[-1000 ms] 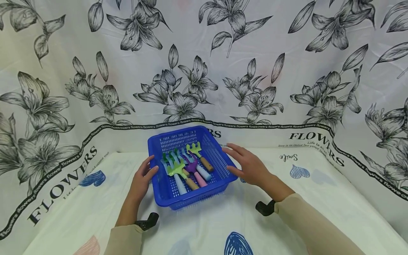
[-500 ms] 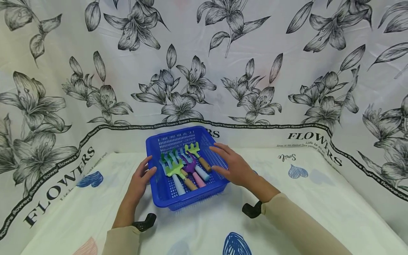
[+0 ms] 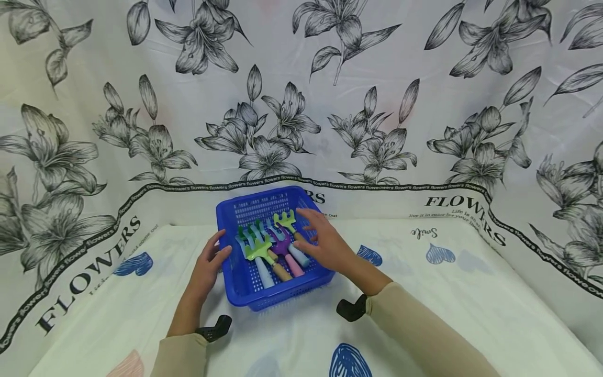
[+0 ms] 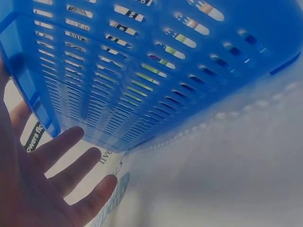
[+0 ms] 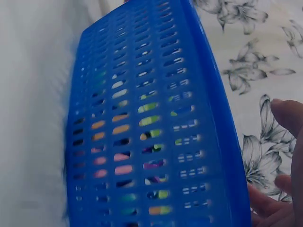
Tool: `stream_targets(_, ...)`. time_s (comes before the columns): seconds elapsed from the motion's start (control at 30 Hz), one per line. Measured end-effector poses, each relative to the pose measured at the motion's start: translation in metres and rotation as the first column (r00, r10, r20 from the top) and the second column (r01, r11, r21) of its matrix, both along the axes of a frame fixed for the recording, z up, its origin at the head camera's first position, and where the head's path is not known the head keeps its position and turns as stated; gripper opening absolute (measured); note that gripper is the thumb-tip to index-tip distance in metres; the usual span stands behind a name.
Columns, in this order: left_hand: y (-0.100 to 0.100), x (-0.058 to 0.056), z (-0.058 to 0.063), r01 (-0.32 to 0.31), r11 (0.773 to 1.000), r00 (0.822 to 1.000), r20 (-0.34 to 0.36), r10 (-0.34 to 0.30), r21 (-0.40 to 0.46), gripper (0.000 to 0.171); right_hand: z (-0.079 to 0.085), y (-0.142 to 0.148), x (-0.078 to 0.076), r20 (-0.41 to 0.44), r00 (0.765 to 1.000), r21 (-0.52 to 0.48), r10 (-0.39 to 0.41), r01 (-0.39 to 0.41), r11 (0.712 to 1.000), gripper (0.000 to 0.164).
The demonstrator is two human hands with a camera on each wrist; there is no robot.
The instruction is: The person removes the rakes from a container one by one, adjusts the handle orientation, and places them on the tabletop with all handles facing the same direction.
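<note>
A blue perforated plastic basket (image 3: 294, 288) holds several small garden hand forks. A light green fork (image 3: 258, 248) with a wooden handle lies on top, beside a purple fork (image 3: 281, 245) with a pink handle. Farther right is a yellow-green fork (image 3: 285, 220). My left hand (image 3: 206, 267) is at the basket's left rim, thumb and index finger right at it; the other fingers (image 4: 71, 170) stretch loosely below the rim. Over the basket's right side reaches my right hand (image 3: 327, 246), fingers apart, overlapping the yellow-green fork's wooden handle. Nothing shows in its grasp.
The basket stands on a white cloth (image 3: 405, 335) printed with hearts. Behind it rises a white curtain (image 3: 330, 131) with black lily drawings. Black wrist cameras (image 3: 352, 308) sit at both cuffs.
My right hand has moved left, from outside the basket's right rim to over its inside. The left hand has stayed at the left rim, and the basket and forks have kept their places.
</note>
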State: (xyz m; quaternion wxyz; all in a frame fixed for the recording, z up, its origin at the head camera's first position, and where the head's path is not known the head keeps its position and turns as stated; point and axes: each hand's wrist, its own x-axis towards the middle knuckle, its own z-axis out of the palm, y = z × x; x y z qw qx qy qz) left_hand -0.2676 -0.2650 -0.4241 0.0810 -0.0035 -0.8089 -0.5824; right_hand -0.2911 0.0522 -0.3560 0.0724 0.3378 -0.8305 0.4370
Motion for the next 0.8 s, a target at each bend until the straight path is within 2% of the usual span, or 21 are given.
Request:
stream_targets(0.13, 0.002, -0.001, 0.000, 0.008, 1.000, 1.000, 0.008, -0.008, 0.021, 0.064, -0.002, -0.004, -0.008, 0.133, 0.991, -0.035, 0.026, -0.022, 0.999, 0.073)
stream_targets(0.33, 0.000, 0.000, 0.000, -0.006, 1.000, 1.000, 0.013, 0.006, -0.003, 0.064, -0.001, -0.006, -0.015, 0.288, 0.955, -0.011, 0.074, -0.074, 0.997, 0.075)
stream_targets(0.5, 0.000, 0.000, 0.001, -0.003, 1.000, 1.000, 0.022, 0.003, -0.010, 0.065, -0.003, -0.009, -0.019, 0.409, 0.907, 0.061, 0.104, -0.141, 0.988, 0.075)
stream_targets(0.7, 0.002, 0.000, 0.001, -0.002, 1.000, 1.000, 0.025, 0.003, -0.006, 0.066, -0.006, -0.015, -0.021, 0.534, 0.836, 0.189, 0.128, -0.266, 0.945, 0.066)
stream_targets(0.8, 0.002, -0.001, 0.001, -0.001, 1.000, 1.000, 0.025, 0.001, 0.000, 0.066, -0.007, -0.017, -0.023, 0.556, 0.824, 0.238, 0.112, -0.287, 0.928, 0.063)
